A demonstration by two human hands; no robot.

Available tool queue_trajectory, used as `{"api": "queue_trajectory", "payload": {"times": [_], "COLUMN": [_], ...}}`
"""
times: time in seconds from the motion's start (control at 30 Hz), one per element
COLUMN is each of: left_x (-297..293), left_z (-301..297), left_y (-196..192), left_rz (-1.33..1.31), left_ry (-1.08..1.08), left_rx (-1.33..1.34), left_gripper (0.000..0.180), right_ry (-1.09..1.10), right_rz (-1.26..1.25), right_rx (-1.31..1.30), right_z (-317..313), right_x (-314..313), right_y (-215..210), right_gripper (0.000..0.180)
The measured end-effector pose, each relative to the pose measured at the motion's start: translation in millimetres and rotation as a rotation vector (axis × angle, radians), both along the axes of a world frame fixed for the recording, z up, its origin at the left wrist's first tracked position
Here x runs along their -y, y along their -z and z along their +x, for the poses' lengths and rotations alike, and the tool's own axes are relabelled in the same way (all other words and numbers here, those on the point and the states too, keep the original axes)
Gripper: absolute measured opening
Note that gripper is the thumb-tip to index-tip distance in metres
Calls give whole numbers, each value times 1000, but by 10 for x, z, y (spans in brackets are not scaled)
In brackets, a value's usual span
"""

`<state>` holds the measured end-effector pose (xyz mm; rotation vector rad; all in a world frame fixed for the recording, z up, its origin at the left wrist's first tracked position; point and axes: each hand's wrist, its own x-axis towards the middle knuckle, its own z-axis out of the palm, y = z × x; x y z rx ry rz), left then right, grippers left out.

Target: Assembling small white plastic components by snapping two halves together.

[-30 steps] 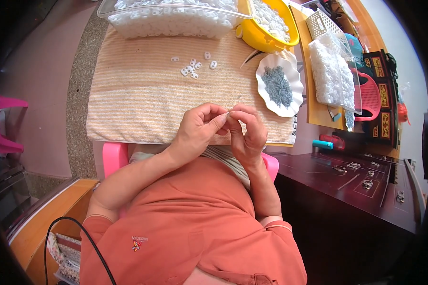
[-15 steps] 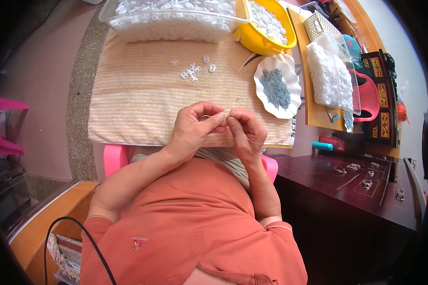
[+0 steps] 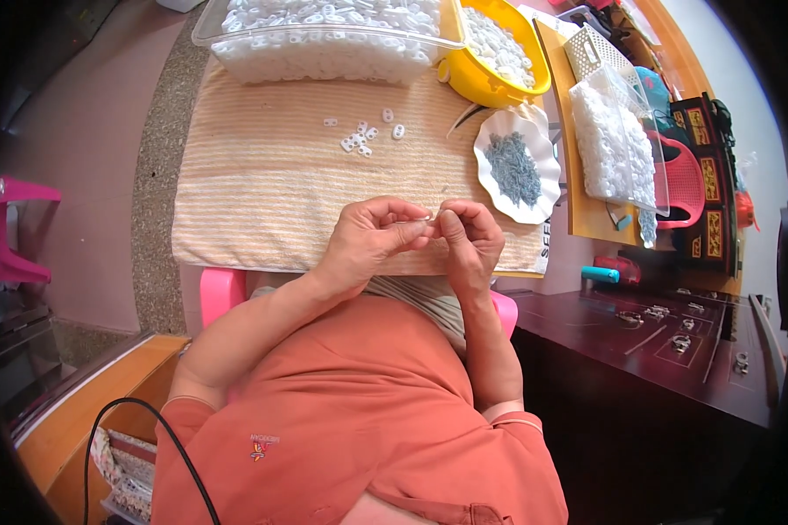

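Above the near edge of the towel-covered table [image 3: 263, 201], both hands meet fingertip to fingertip. My left hand [image 3: 375, 236] is closed in a pinch, and a small white piece [image 3: 427, 218] shows at its fingertips. Pressed close beside it, my right hand [image 3: 471, 241] pinches too; what it grips is too small to make out. To the right lies a white wavy-rimmed plate [image 3: 547, 188] with a heap of small grey-blue parts [image 3: 512, 166]. Several loose white oval pieces with two holes [image 3: 359, 140] lie scattered on the towel ahead of my hands.
At the far edge stands a clear bin [image 3: 324, 66] full of white pieces, with a yellow basin [image 3: 534, 83] beside it. Tweezers [image 3: 466, 118] lie between basin and plate. Another clear box of white parts [image 3: 617, 144] stands on a side table at right.
The view has shifted slightly, so everything sits a little further right and lower. Both hands keep their pinch; a white piece now shows more plainly at the left fingertips.
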<state>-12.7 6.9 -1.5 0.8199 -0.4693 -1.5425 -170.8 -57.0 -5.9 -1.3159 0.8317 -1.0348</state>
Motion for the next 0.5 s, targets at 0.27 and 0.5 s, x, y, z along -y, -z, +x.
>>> {"api": "queue_trajectory", "payload": {"times": [0.27, 0.5], "left_x": [9, 30], "left_z": [27, 25], "left_y": [-27, -10], "left_rz": [48, 57], "left_ry": [53, 3], "left_rx": [31, 102], "left_gripper": [15, 18], "right_ry": [111, 14], "right_rz": [8, 4], "right_rx": [182, 127], "right_z": [4, -8], "right_x": [109, 94], "right_y": [-71, -11], "right_gripper": [13, 12]}}
